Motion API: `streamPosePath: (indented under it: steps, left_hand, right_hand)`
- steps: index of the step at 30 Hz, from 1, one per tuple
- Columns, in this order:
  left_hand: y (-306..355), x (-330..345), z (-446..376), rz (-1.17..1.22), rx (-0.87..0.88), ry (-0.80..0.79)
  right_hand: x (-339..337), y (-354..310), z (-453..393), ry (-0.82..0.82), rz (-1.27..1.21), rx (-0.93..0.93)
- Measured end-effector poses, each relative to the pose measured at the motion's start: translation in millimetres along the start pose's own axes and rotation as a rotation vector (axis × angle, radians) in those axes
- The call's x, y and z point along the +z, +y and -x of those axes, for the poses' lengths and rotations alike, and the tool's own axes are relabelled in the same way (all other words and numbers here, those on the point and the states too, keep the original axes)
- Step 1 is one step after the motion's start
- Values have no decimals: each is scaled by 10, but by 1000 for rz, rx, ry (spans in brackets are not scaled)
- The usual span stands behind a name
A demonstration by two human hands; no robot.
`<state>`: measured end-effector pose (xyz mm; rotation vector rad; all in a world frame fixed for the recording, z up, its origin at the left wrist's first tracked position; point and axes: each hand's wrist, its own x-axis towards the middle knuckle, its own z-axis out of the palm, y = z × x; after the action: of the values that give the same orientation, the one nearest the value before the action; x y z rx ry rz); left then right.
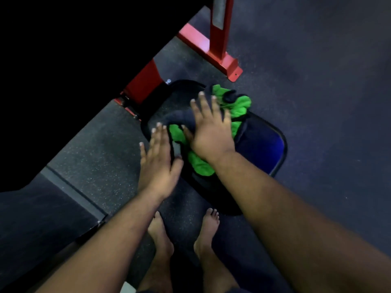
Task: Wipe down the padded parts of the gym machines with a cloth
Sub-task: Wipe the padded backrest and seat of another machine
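A green cloth (239,106) lies bunched on a dark padded seat (262,144) of a red-framed gym machine. My right hand (209,132) presses flat on the cloth with fingers spread and straight. My left hand (158,157) is flat with straight fingers at the seat's left edge, beside the cloth; whether it touches the pad is unclear. Part of the cloth is hidden under my right palm.
The machine's red steel frame (220,45) stands behind the seat, with a red post (146,81) at the seat's far left. A large black part fills the upper left. My bare feet (184,235) stand on speckled rubber flooring below the seat.
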<state>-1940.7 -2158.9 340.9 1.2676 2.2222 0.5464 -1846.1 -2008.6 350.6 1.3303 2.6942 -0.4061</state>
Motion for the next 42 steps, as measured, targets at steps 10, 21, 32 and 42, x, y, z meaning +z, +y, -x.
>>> streamPosePath:
  steps: [10, 21, 32, 42]
  left_hand:
    - [222, 44, -44, -151, 211, -88]
    - [378, 269, -182, -418, 179, -84]
    - [337, 264, -186, -390, 199, -73]
    - [-256, 13, -77, -312, 215, -17]
  right_hand:
    - [-54, 1196, 1179, -24, 65, -66]
    - [114, 629, 1759, 61, -163, 310]
    - [-101, 895, 696, 159, -79, 495]
    - [-34, 479, 307, -8, -73, 129]
